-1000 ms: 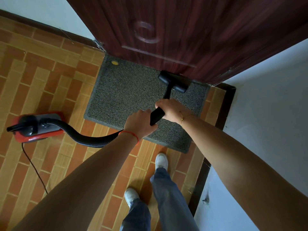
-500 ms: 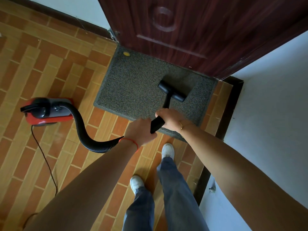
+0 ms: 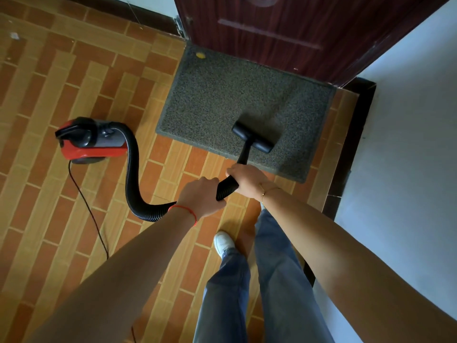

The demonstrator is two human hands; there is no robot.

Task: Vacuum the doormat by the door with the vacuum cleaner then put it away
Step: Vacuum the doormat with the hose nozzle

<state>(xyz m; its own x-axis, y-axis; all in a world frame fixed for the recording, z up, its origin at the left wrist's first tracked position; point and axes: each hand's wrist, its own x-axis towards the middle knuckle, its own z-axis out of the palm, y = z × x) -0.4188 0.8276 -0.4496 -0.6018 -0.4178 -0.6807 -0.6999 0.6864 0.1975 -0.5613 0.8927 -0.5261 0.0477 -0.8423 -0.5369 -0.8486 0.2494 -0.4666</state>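
- Underfoot, a floor (image 3: pixel 74 100) of orange and tan brick-pattern tiles fills the left and middle of the view, with a pale wall (image 3: pixel 415 144) along the right.
- A dark red-brown wooden door (image 3: pixel 296 28) stands at the top, its bottom edge meeting the far side of the doormat.
- The grey speckled doormat (image 3: pixel 222 95) lies flat on the floor against the door; a small yellow speck (image 3: pixel 200 55) sits near its far left corner.
- The person's legs in blue jeans (image 3: pixel 272 280) stand below the mat, with one white shoe (image 3: pixel 223 242) showing.
- The red and black canister vacuum cleaner (image 3: pixel 91 141) sits on the tiles, left of the mat and apart from it; a thin black power cord (image 3: pixel 91 214) trails from it toward the bottom.
- Its black ribbed hose (image 3: pixel 132 179) arcs from the canister down and across to the hands.
- The black floor nozzle (image 3: pixel 252 139) rests on the mat near its near edge, toward the right.
- The left hand (image 3: pixel 201 196), a red string bracelet (image 3: pixel 188 211) on its wrist, grips the hose, fingers curled round it.
- The right hand (image 3: pixel 247 179), a thin gold bracelet (image 3: pixel 265 191) on its wrist, grips the tube just above the left, fingers wrapped round it.
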